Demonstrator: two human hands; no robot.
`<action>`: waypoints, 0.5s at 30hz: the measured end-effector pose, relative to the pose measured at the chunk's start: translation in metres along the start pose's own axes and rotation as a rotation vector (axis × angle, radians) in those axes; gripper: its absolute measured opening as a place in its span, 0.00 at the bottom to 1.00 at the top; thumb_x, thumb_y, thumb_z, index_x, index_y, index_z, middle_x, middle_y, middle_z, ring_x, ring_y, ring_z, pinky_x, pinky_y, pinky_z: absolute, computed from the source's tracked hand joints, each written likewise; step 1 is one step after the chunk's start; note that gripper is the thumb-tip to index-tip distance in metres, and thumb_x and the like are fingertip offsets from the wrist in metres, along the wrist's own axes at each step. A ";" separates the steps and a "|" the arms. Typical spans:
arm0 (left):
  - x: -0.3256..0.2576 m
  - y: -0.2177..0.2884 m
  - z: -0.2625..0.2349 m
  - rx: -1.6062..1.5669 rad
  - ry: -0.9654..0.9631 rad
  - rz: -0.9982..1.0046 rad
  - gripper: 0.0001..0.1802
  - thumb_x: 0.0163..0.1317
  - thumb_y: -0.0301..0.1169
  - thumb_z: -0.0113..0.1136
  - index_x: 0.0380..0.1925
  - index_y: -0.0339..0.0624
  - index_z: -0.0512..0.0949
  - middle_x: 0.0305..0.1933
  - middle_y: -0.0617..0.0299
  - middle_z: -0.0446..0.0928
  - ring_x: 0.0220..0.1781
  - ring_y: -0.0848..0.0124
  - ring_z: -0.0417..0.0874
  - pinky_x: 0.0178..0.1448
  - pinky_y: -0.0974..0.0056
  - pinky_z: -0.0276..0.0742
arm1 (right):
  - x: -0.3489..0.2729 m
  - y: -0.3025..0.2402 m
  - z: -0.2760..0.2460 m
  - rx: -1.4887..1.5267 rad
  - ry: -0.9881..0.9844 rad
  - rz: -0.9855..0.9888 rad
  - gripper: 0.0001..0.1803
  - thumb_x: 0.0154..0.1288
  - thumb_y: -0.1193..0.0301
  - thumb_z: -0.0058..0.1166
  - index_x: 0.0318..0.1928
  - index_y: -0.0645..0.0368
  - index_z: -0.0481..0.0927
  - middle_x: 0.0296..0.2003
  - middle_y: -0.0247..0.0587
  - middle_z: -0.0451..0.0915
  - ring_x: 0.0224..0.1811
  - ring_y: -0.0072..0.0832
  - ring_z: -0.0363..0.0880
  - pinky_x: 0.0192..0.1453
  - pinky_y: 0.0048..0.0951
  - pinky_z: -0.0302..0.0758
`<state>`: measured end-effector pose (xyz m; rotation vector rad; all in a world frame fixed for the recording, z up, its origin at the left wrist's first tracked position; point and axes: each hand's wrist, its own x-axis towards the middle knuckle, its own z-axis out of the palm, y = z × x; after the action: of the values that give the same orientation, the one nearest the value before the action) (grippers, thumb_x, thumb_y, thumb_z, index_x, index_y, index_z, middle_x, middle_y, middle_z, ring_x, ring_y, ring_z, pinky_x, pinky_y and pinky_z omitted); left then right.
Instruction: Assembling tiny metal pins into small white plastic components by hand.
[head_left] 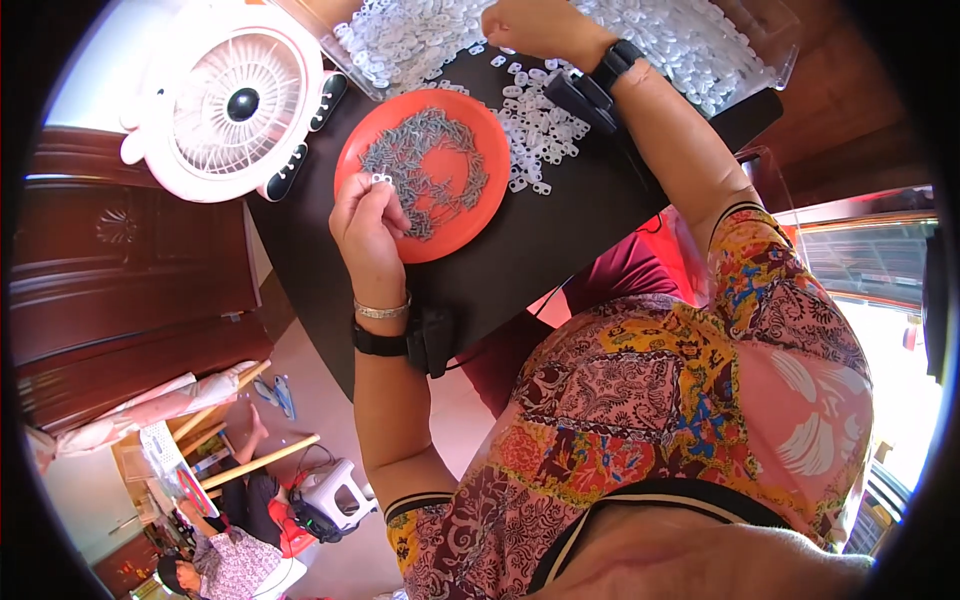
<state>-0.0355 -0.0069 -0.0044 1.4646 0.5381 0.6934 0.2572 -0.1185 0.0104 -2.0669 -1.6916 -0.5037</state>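
My left hand (370,215) is closed over the left side of a round red plate (490,215). Pinched at its fingertips is a small white plastic piece with two holes (382,178). Many small grey screws (425,150) lie scattered on the plate. At the table's far side, my right hand (530,28) is closed above the near edge of a heap of white two-holed pieces (420,45) in a clear tray (790,60). Its fingers are curled, and what they hold, if anything, is hidden. More white pieces (540,125) lie loose on the table beside the plate.
A white fan (180,100) stands at the table's left. The dark table (500,270) reaches toward my body. Dark devices are strapped to both wrists. At lower left another person (235,560) sits near a white plastic stool (335,495); a brown wooden cabinet (120,230) is on the left.
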 end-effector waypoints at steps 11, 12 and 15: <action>-0.001 0.005 -0.007 0.041 -0.042 -0.070 0.07 0.61 0.27 0.46 0.25 0.41 0.70 0.18 0.66 0.68 0.17 0.79 0.67 0.20 0.76 0.57 | 0.004 0.023 0.034 -0.102 -0.122 0.092 0.13 0.45 0.64 0.52 0.22 0.62 0.82 0.22 0.54 0.79 0.28 0.50 0.79 0.35 0.47 0.74; -0.001 0.005 -0.005 0.041 -0.043 -0.071 0.07 0.61 0.27 0.46 0.25 0.41 0.70 0.18 0.66 0.68 0.17 0.79 0.67 0.20 0.76 0.57 | 0.008 0.025 0.036 -0.068 -0.246 0.166 0.13 0.44 0.64 0.53 0.22 0.63 0.81 0.22 0.55 0.78 0.28 0.50 0.78 0.34 0.47 0.73; -0.002 0.006 -0.001 0.011 -0.051 -0.033 0.07 0.59 0.26 0.48 0.23 0.40 0.72 0.16 0.68 0.68 0.15 0.80 0.66 0.20 0.75 0.57 | 0.008 0.024 0.032 0.044 -0.302 0.063 0.14 0.44 0.63 0.55 0.22 0.63 0.82 0.22 0.55 0.78 0.27 0.51 0.78 0.33 0.47 0.73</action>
<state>-0.0380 -0.0077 0.0010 1.4767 0.5271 0.6264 0.2826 -0.0987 -0.0142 -2.2449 -1.7746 -0.1365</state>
